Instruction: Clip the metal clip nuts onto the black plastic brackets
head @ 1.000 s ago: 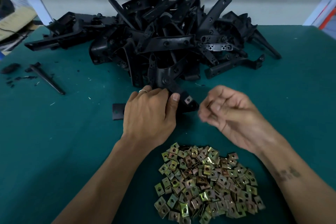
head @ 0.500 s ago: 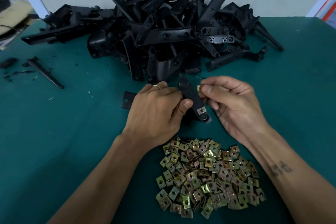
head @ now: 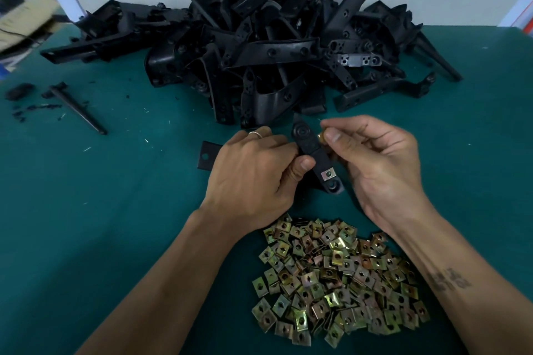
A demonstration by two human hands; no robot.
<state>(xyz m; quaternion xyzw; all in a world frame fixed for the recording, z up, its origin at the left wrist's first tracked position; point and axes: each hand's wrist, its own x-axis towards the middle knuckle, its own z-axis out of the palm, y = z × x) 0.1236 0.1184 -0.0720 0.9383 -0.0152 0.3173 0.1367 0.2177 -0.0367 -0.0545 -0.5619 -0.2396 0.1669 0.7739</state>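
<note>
Left hand: the left hand (head: 253,173) has its fingers curled around a black bracket (head: 313,153), the thumb pressing on the strip's near face about halfway along; a ring (head: 255,134) shows on one finger.
Right hand: the right hand (head: 380,164) pinches a small brass-coloured clip nut (head: 320,136) between thumb and forefinger, the other fingers loosely curled behind; the nut sits just beside the bracket's upper right edge, and whether it touches the plastic I cannot tell.
Held bracket: a narrow black strip, tilted, its rounded far end with a moulded circle up toward the heap and its near end pointing down toward the person; it is lifted between both hands.
Fitted clip: one metal clip (head: 327,174) is already seated near the bracket's lower end, just above the end hole.
Flat black piece: a small plate with a hole (head: 205,156) lies on the mat, partly hidden behind the left hand.
Loose clip nuts: a pile of clip nuts (head: 337,277) lies on the mat near the person, between the two forearms.
Bracket heap: a large heap of black brackets (head: 259,46) is stacked at the far side of the green mat (head: 101,225).
Left side: a thin black stick (head: 78,108) and black crumbs lie well apart from the hands.
</note>
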